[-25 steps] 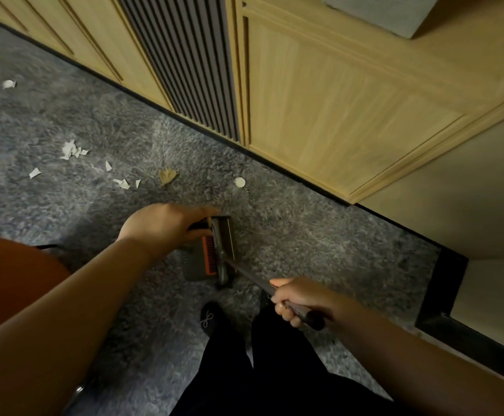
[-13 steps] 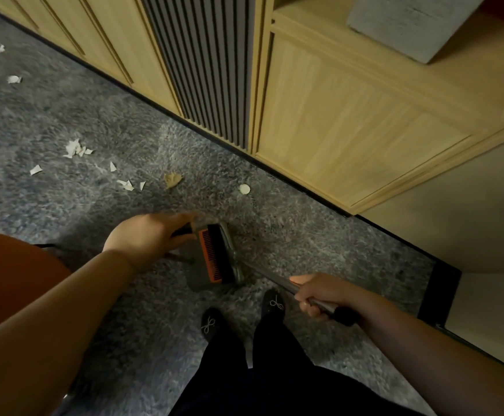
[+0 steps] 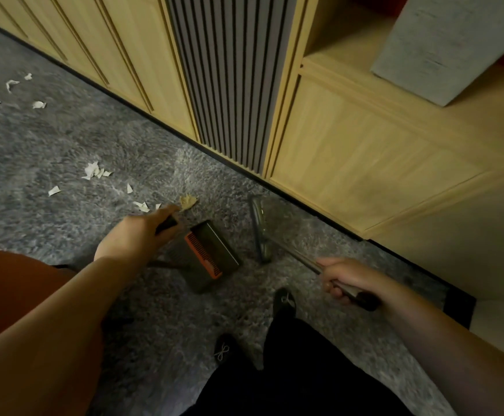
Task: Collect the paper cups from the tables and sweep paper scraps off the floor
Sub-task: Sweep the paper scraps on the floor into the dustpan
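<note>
The left hand (image 3: 138, 235) grips the dark handle of a dustpan (image 3: 211, 258), fingers curled round it, while the right hand (image 3: 345, 279) is clenched on the metal shaft of a broom (image 3: 289, 253), near the shaft's dark end grip. Taking the dustpan as the landmark: it sits on the grey carpet (image 3: 64, 145) with an orange comb strip along one edge, and the blurred broom head (image 3: 259, 229) lies just to its right, apart from it, close to the dark skirting of the wooden cabinets (image 3: 349, 151). Just beyond the dustpan, by the left hand's fingertips, lies a tan crumpled scrap (image 3: 188, 201), with white paper scraps (image 3: 94, 171) scattered farther off to its upper left. Below the dustpan are the person's two dark shoes (image 3: 283, 298) and dark trousers. To its left, an orange rounded surface (image 3: 19, 283) sits behind the left forearm.
</note>
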`<move>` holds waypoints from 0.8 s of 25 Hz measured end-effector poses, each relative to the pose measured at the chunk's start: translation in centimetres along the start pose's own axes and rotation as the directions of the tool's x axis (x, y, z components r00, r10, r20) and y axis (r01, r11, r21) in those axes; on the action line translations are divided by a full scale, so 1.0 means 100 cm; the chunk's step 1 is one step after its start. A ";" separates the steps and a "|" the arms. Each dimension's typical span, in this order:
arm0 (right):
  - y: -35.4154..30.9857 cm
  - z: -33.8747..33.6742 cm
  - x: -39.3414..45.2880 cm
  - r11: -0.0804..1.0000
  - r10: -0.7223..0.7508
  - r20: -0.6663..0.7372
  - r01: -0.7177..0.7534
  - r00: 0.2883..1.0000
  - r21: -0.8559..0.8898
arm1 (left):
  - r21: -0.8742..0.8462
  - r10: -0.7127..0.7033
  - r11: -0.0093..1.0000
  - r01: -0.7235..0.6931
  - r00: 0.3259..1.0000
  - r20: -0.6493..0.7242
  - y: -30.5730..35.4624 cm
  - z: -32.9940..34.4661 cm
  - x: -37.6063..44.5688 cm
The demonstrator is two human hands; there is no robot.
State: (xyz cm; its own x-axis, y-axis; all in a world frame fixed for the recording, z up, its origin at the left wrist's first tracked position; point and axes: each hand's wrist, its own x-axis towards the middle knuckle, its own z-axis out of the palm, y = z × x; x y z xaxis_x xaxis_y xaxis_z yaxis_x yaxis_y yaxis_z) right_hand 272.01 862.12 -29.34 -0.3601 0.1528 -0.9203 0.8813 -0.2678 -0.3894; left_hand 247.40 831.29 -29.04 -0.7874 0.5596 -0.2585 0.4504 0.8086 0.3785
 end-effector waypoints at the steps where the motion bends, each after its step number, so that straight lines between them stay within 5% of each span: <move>1: -0.013 -0.003 0.003 1.000 -0.014 -0.018 0.014 1.000 -0.014 | -0.011 -0.007 1.000 0.006 1.000 -0.007 0.000 -0.004 0.009; 9: -0.126 -0.057 0.074 0.963 -0.034 -0.035 0.024 0.999 -0.270 | 0.064 0.025 0.998 -0.024 1.000 -0.006 0.039 -0.010 0.105; 15: -0.188 -0.092 0.131 0.825 0.058 0.085 0.000 0.995 -0.565 | 0.076 0.027 0.997 -0.027 1.000 0.005 0.077 0.011 0.174; 20: -0.194 -0.086 0.141 0.861 0.111 0.146 -0.022 0.983 -0.507 | 0.038 0.004 0.999 -0.003 1.000 -0.024 0.070 0.006 0.193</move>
State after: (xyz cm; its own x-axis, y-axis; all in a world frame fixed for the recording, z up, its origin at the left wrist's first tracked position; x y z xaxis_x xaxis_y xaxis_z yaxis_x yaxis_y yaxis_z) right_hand 252.47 877.68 -34.38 -0.3007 -0.0184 -0.9535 0.9224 0.2486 -0.2956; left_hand 235.58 847.86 -31.90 -0.7955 0.5581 -0.2361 0.4681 0.8134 0.3455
